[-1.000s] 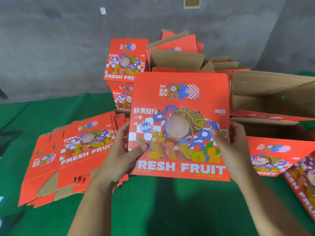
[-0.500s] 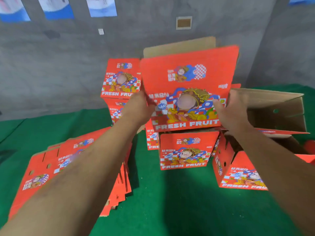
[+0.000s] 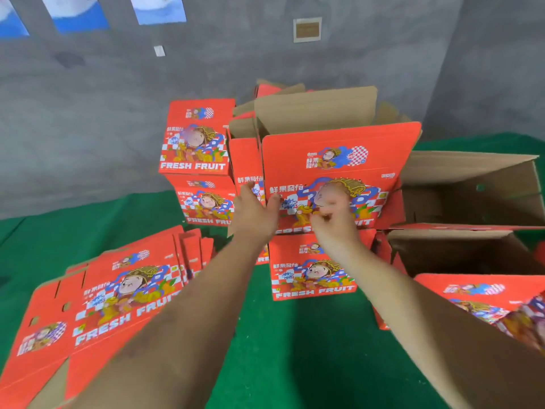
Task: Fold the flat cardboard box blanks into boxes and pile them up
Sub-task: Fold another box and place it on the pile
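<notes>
**Folded box being set on the pile at the far middle of the green surface**

The lower part of the red printed cardboard fruit box (image 3: 339, 160) with open brown top flaps is being hidden by both hands, and its bottom edge is being covered where it meets the red folded box (image 3: 312, 270) beneath it. Whether the upper box is resting fully on the lower one cannot be told. The right side of the upper box is partly being masked by a large open brown cardboard carton (image 3: 472, 187) lying at the right edge of the green felt surface (image 3: 295, 349). The near right corner is being cut off by the frame, where a blurred red printed box (image 3: 486, 296) is only partly being shown.

The upper box is being held upright, its printed front turned toward the camera, its long axis running left to right and its flaps pointing up.

The left hand (image 3: 255, 214) is being laid against the left front corner of the upper box with fingers straight. The right hand (image 3: 333, 219) is being kept in front of the printed face with fingers curled; motion blur prevents telling whether anything is being gripped.

A stack of flat red cardboard blanks (image 3: 112, 302) is lying toward the near left corner, its lower edge being cut off by the frame and partly being covered by the left forearm. Two red folded boxes (image 3: 197, 160) are standing stacked at the far left of the pile.
</notes>
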Action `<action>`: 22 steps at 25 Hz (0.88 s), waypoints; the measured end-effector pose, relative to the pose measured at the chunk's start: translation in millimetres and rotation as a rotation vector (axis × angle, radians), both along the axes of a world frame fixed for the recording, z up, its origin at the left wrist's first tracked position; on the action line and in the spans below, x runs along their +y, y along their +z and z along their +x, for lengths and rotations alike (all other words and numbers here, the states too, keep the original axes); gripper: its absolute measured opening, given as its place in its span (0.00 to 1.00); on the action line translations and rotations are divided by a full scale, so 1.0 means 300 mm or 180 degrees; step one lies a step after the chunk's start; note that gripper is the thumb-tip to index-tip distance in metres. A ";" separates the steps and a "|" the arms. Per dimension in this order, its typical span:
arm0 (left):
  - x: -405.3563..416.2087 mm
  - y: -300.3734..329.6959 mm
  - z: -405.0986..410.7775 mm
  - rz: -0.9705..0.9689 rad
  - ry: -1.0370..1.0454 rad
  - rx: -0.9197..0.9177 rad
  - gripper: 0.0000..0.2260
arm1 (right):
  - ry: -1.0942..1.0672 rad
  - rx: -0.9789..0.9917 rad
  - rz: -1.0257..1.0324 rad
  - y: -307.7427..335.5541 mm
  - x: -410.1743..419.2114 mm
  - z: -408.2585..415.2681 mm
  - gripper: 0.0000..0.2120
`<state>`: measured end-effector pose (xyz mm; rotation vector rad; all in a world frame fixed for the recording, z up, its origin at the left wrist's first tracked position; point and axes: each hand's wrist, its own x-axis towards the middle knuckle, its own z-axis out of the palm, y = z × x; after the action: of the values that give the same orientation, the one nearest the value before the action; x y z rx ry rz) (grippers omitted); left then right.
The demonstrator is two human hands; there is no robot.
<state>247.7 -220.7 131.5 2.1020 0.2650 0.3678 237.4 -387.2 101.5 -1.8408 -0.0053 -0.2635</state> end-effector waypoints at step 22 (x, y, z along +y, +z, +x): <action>0.041 -0.243 -0.234 -0.0806 -0.0613 -0.0884 0.37 | -0.1591 -0.0237 0.1070 -0.190 -0.094 -0.106 0.36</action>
<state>177.4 -208.3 58.5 1.7849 -0.0528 0.4785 205.5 -415.4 44.4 -1.4730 0.4276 -0.6413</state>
